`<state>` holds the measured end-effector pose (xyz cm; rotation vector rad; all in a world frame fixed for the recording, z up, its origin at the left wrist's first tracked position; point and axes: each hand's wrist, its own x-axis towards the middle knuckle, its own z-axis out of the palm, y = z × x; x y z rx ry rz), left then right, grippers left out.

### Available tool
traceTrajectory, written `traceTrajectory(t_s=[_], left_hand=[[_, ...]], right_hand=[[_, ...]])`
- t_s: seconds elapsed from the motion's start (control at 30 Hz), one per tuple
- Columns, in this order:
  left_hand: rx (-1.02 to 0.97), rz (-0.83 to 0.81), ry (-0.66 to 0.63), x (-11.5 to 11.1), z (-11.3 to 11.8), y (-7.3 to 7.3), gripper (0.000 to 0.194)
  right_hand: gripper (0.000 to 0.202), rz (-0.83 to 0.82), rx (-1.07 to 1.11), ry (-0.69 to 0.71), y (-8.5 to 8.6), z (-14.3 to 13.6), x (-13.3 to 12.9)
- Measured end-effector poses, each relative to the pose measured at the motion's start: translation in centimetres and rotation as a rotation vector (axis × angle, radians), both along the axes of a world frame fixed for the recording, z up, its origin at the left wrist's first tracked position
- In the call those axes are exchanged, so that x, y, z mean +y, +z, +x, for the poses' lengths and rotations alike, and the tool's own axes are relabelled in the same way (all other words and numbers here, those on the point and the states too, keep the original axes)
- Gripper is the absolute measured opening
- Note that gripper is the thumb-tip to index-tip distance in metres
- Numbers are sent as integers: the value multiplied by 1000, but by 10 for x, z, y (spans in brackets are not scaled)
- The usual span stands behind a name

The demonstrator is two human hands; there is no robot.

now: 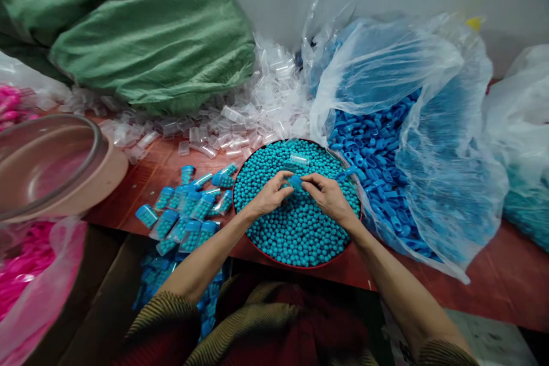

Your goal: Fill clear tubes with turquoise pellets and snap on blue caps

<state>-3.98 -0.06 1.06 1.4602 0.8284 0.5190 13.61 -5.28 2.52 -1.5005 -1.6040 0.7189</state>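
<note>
A round red-rimmed basin (243, 227) full of turquoise beads sits in front of me. Over the beads, my left hand (273, 192) and my right hand (325, 193) meet at a small bead-filled container with a blue cap (295, 182). The left fingers grip its body, while the right fingertips pinch at the cap; fingers hide part of it. Just beyond, a clear plastic container (299, 159) lies on the beads. A loose blue cap (346, 173) rests by the basin's right rim.
Capped containers of beads (189, 206) are heaped left of the basin. Clear containers (240, 117) pile up behind. At right, a plastic bag (454, 183) holds blue caps (377, 148). A green sack (154, 40), a pink basin (107, 174) and pink pieces (30, 257) occupy the left.
</note>
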Motion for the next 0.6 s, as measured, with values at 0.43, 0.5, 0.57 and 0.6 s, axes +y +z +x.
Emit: traceTrajectory(t_s=[0.43,0.5,0.57,0.6], left_hand=[[-143,-104,78,-17,5,17,56],[-128,-93,81,-18,5,16,55],[-109,-86,87,-19,6,15,51],[-107,-90,94,-20,7,14,49]], right_hand=[[21,-6,124,-135,-2,-16,-14],[21,17,135,-183,-5,-19,-17],[21,34,127,-170,-8,-22,-19],[21,50,106,-153,-9,-24,-20]])
